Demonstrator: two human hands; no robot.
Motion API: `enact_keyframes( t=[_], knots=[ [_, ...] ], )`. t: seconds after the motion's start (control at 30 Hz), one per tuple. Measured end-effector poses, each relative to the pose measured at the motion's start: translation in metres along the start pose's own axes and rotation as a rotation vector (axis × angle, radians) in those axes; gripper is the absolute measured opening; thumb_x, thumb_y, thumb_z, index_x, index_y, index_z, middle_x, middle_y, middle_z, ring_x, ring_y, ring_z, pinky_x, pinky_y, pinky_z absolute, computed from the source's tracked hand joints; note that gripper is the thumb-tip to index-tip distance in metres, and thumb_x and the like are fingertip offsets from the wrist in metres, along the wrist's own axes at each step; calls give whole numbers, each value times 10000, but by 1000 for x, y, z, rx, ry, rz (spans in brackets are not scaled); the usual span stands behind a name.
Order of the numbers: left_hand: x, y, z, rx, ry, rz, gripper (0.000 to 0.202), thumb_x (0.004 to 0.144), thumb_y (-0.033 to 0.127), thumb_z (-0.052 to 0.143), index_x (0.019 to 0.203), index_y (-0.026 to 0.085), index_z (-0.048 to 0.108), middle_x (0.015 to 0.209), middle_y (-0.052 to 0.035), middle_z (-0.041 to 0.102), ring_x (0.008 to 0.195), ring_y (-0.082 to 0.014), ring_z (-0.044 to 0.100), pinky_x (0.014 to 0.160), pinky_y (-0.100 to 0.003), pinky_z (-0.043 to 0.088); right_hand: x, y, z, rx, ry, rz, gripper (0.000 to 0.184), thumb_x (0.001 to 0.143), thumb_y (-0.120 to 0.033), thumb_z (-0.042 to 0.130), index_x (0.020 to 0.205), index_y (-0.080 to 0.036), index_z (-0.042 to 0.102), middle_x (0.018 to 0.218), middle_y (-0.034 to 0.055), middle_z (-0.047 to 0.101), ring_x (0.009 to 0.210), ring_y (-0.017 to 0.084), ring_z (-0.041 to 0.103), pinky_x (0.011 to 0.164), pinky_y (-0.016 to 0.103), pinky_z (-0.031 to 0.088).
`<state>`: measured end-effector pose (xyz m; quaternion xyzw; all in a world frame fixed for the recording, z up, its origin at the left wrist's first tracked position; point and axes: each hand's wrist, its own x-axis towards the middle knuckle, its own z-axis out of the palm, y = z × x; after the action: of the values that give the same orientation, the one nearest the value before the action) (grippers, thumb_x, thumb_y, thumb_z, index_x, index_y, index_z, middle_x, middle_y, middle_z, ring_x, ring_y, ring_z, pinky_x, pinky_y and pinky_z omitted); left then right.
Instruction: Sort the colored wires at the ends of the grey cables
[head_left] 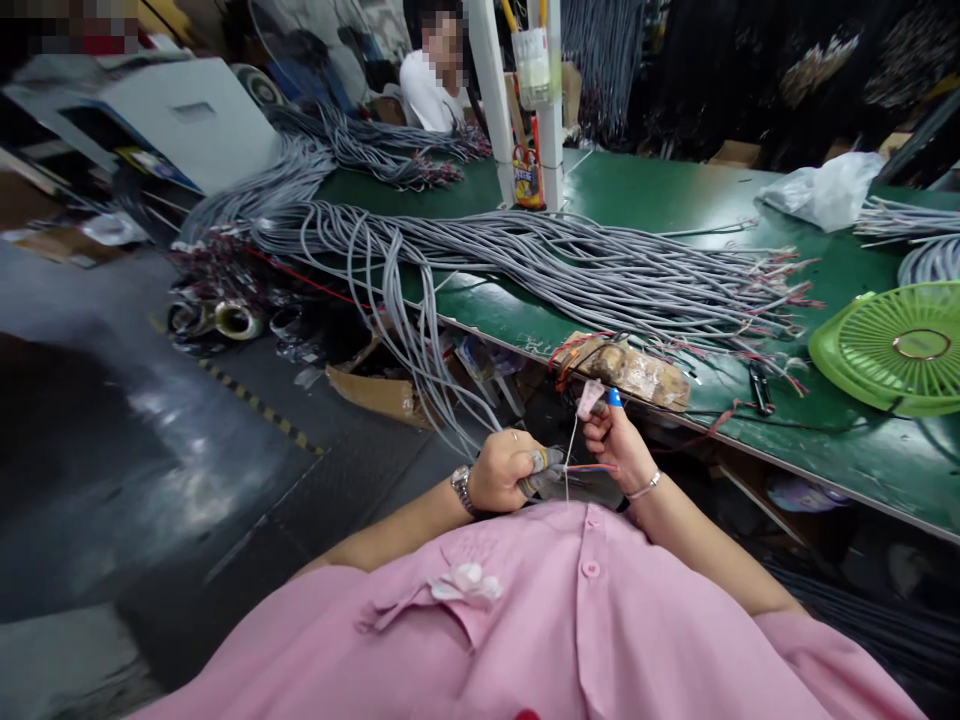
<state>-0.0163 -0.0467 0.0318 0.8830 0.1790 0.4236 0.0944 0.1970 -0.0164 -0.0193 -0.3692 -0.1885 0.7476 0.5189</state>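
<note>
- Pink shirt (570, 620) fills the bottom of the view, with both forearms reaching forward from it.
- The left hand (504, 470), with a wristwatch (461, 488) on its wrist, is closed in a fist around the end of a grey cable (546, 462).
- The right hand (619, 445), with a thin bracelet (646, 486) on its wrist, pinches the thin coloured wires (592, 467) that stick out of that cable end; its fingers are drawn close together.
- Two right fingertips wear covers: a blue cover (614, 398) and a pink cover (589, 398).
- Both hands and the cable end are held in the air just in front of the shirt, below the near edge of the green desk (675, 200).
- A brown taped block (630, 368) sits on the desk edge just above the hands, with red wires beside it.
- A large bundle of grey cables (570, 265) lies across the desk and hangs over its edge towards the floor.
- A green fan (896, 347) lies flat on the right of the desk, with small black cutters (760, 386) near it.
- A clear plastic bag (825, 190) lies further back.
- Another person in a white shirt (427, 90) sits at the far end.
</note>
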Motion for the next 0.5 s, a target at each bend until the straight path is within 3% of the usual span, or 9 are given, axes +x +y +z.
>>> enact_keyframes(
  t=[0.27,0.5],
  knots=[
    [-7,-8,-5,87,85,-38,116,847,242,643,942,178,625,752,-50,693,668,-144,638,631,-272,503,-5,-15,11,-80,-101,-17,452,761,-617,684,795,-175,597,685,-9,548,450,42,281,362,181,111],
    [-5,-32,11,140,138,-61,95,841,247,652,899,177,625,720,-42,682,639,-136,615,604,-256,485,-2,-12,14,-155,8,-54,438,729,-582,736,756,-165,604,630,-19,523,453,46,330,361,178,168]
  ],
)
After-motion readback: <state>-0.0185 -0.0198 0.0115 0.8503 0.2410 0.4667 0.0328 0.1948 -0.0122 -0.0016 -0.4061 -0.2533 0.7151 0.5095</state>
